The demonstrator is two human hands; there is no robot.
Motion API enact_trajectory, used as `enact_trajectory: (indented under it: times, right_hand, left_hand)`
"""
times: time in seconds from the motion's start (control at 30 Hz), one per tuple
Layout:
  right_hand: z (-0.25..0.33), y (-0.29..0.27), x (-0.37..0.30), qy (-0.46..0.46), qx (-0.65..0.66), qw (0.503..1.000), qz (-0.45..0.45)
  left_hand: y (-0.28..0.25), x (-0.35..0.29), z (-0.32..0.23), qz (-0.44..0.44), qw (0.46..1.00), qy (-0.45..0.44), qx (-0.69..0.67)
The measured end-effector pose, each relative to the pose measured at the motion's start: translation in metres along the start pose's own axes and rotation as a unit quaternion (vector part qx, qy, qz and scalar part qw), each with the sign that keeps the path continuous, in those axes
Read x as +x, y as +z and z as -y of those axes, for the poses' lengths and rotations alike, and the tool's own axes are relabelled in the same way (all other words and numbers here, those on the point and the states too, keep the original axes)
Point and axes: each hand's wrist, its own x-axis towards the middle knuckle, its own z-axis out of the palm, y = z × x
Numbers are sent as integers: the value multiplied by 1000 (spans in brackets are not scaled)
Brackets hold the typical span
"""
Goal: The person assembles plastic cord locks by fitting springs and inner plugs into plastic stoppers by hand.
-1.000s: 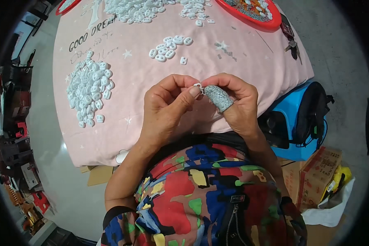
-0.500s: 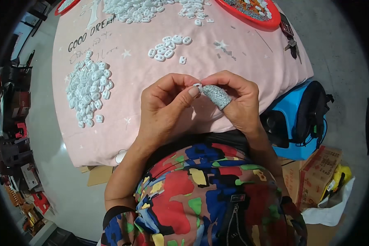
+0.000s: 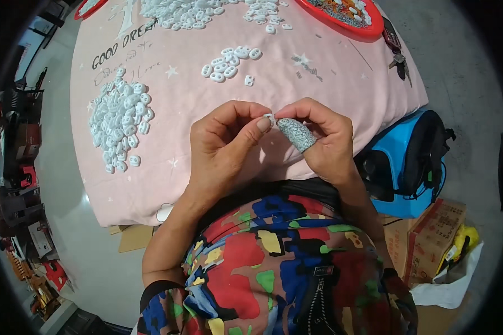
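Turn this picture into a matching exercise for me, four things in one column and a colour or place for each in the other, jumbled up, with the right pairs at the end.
Things
1. keys
2. held piece
3. cloth
4. thumb cover

Colour or place
A. speckled grey, on the right hand
B. pink, with printed stars
C. near the right edge of the table top
D. white, at the fingertips of the left hand

Right pairs: 1-C, 2-D, 3-B, 4-A
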Motion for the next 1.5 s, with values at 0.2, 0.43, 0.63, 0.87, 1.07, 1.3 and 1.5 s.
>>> enact_trajectory:
  times: [0.2,0.43,0.63,0.87,1.07,1.3,1.5]
  right_hand:
    - [-2,2,-1,-61,-56,996,-20]
    - [2,11,0,-76,-54,995,-37]
    - [1,12,4,-28,-14,999,-35]
    - [-4,3,8,-26,4,999,-25]
    - [-6,0,9,-14,-59,998,-3]
    - [-12,6,13,-47,-107,993,-6]
    - [-17,13,13,-68,-79,994,-25]
  left_hand:
    - [0,-2,1,-1,1000,7,19]
    - [0,-3,4,-11,1000,6,27]
    - [-7,2,9,-19,1000,-20,-6]
    - [-16,10,10,-3,998,-66,2]
    - [-13,10,10,-1,998,-64,-6]
    - [-13,11,16,0,998,-54,-13]
    - [-12,10,18,-5,999,-40,-22]
